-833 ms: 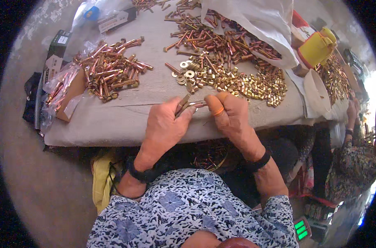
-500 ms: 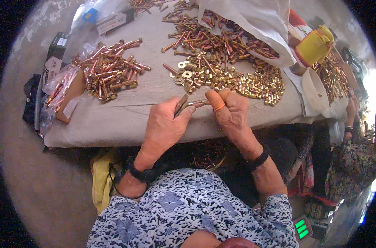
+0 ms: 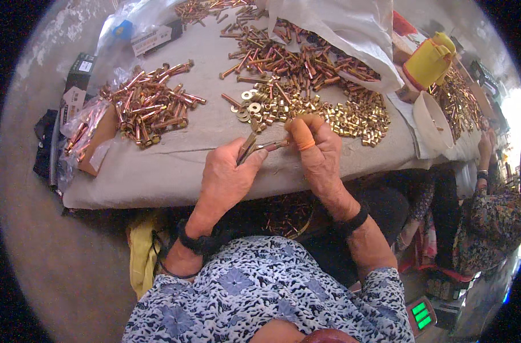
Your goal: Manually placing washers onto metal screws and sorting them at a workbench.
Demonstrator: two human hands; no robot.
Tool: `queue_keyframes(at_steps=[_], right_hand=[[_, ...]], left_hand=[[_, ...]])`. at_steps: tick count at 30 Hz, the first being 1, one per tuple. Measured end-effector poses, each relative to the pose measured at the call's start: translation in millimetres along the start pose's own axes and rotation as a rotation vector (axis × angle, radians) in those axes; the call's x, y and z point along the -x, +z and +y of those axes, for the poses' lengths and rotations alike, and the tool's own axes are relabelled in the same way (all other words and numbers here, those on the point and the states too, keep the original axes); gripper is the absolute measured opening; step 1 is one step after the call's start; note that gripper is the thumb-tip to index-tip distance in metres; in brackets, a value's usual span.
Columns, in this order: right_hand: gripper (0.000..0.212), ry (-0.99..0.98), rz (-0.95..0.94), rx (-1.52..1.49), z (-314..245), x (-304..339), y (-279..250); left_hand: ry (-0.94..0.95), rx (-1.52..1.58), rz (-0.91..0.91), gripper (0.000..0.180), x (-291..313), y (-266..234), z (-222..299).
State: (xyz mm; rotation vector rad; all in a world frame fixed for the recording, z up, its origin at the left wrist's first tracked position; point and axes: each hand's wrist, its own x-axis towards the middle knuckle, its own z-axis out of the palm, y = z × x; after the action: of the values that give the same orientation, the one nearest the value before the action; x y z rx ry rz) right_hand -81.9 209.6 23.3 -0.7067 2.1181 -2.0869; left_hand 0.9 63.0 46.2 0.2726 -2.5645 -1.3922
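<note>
Over the table's near edge, my left hand [image 3: 229, 174] is closed around several bolts [image 3: 247, 148], their heads showing above the thumb and forefinger. One bolt [image 3: 270, 147] points right from that grip, toward my right hand [image 3: 319, 157]. The fingers of my right hand are pinched together at the bolt's end, and an orange finger cover [image 3: 304, 138] wraps one digit. A small brass-coloured bit shows at their tips; what they hold is mostly hidden. Just beyond lie a heap of brass-coloured nuts or sleeves [image 3: 352, 117] and some flat washers [image 3: 253, 107].
Loose bolts [image 3: 154, 106] are piled at the left beside an open cardboard box [image 3: 100, 140]. More bolts [image 3: 306, 63] spill from a white sack [image 3: 340, 34]. At the right are a white bowl [image 3: 431, 123], a yellow container [image 3: 429, 63] and another person's arm [image 3: 485, 154].
My right hand's fingers have shifted slightly at the bolt's end, and a brass-coloured bit shows there more clearly. My left hand keeps its grip on the bolts. The whole view has moved slightly.
</note>
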Motion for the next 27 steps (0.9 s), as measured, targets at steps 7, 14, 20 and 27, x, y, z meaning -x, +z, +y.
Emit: queue_keyframes(at_steps=[7,14,20,27], right_hand=[[0.048,0.015,-0.129,-0.650,-13.8,4.6,20.4],[0.044,0.102,-0.257,-0.517,-34.5,16.7,-0.1],[0.027,0.146,-0.134,-0.263,-30.0,17.8,0.3],[0.026,0.007,-0.107,-0.247,-18.7,16.0,6.4]], left_hand=[[0.000,0.151,0.122,0.021,-1.4,4.1,-4.4],[-0.335,0.378,0.255,0.022,-7.2,-11.1,-3.6],[-0.200,0.384,0.156,0.020,-3.6,-15.7,-9.0],[-0.032,0.374,0.078,0.019,1.6,-13.3,-22.7]])
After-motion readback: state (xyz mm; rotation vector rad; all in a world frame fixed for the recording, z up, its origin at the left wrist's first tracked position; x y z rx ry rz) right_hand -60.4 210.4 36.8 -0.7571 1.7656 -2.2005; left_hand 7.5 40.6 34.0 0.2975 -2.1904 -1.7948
